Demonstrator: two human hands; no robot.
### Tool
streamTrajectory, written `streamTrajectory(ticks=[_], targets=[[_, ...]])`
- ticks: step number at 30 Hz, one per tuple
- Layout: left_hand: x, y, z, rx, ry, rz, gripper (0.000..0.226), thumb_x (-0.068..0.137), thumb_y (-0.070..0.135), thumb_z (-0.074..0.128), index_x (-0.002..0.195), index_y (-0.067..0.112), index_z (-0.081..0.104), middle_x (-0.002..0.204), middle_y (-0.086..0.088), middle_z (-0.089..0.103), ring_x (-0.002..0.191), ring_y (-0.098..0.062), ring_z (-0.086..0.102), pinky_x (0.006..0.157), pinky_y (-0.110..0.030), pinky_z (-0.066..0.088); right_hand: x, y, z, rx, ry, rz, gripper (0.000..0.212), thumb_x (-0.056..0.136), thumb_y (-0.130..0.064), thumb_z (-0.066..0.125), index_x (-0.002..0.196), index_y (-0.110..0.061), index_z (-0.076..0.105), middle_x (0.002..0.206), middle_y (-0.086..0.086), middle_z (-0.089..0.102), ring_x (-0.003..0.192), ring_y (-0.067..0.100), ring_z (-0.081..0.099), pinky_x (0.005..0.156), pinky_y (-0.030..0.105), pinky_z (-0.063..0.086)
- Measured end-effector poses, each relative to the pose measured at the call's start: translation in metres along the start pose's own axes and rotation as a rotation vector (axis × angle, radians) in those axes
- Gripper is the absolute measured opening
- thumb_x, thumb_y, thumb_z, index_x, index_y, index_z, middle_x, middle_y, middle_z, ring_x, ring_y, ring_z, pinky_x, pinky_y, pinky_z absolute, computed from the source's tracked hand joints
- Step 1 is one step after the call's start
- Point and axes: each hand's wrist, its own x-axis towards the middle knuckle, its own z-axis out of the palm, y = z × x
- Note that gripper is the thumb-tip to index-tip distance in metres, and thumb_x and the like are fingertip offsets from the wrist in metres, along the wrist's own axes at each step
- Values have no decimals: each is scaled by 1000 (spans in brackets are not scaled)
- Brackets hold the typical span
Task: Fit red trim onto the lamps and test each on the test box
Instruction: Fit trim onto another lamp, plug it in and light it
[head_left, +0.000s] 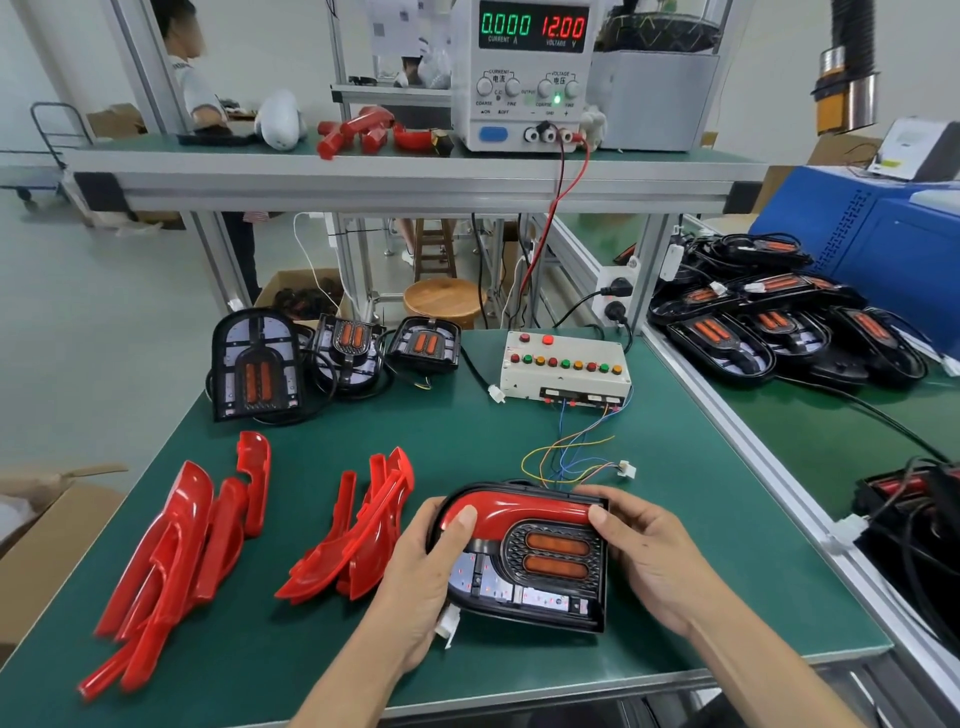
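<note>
Lamp (540, 561) sat at 6 o'clock on the green mat (675, 519), lying flat, red trim (519, 512) seated along its top edge and curving down the left side. Left hand (421, 582) gripped the lamp's left end, thumb pressed on the trim's curve, fingers wrapped under. Right hand (649, 551) clamped the right end, thumb on the trim's far end. A white connector (448, 623) poked out under the left hand.

Loose coloured wires (566, 457) ran from just behind the lamp up to the test box (566, 366) at 12 o'clock, ending in a free white plug (626, 470). Two piles of spare trim: one at 9 o'clock (353, 540) just beside the left hand, another further out at 9 (176, 561). Three untrimmed lamps (337, 358) at 11 o'clock, near the mat's back edge. Power supply (524, 73) on the upper shelf at 12, reading 0.000 A, 12.00 V. Stack of more lamps (779, 322) on the side bench at 2 o'clock.
</note>
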Motion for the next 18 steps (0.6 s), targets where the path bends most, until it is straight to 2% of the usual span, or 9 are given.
streamTrajectory(ticks=[4, 10, 13, 16, 18], targets=[[1, 0, 0, -19, 2, -25, 47, 80, 53, 82, 113, 22, 69, 119, -15, 73, 111, -34, 71, 93, -42, 58, -1, -1, 1, 18, 11, 23, 37, 81, -7, 69, 117, 3, 70, 119, 29, 70, 101, 31, 68, 107, 49, 48], [1, 2, 1, 0, 6, -35, 47, 78, 56, 80, 111, 24, 70, 118, -14, 74, 111, -34, 71, 98, -48, 56, 0, -3, 2, -21, 26, 19, 36, 80, -8, 70, 115, 1, 71, 117, 27, 72, 98, 29, 70, 99, 42, 56], [0, 4, 4, 2, 36, -26, 49, 77, 56, 79, 111, 21, 70, 116, -15, 75, 110, -35, 71, 100, -51, 54, -1, -4, 2, -30, 21, 26, 36, 81, -10, 70, 116, 1, 71, 118, 27, 71, 100, 30, 69, 101, 43, 55], [-1, 8, 6, -1, 56, -47, 50, 80, 54, 80, 113, 19, 70, 116, -13, 75, 109, -33, 72, 94, -44, 57, -1, -5, 1, -32, 9, 46, 37, 83, -10, 69, 118, 2, 69, 120, 28, 70, 103, 32, 69, 104, 47, 51], [1, 9, 6, -66, 79, -110, 53, 85, 50, 74, 123, 13, 67, 120, -12, 74, 111, -29, 71, 90, -39, 58, -1, -5, 2, -36, 14, 45, 37, 84, -9, 68, 119, 3, 69, 121, 29, 70, 104, 32, 68, 106, 49, 49]])
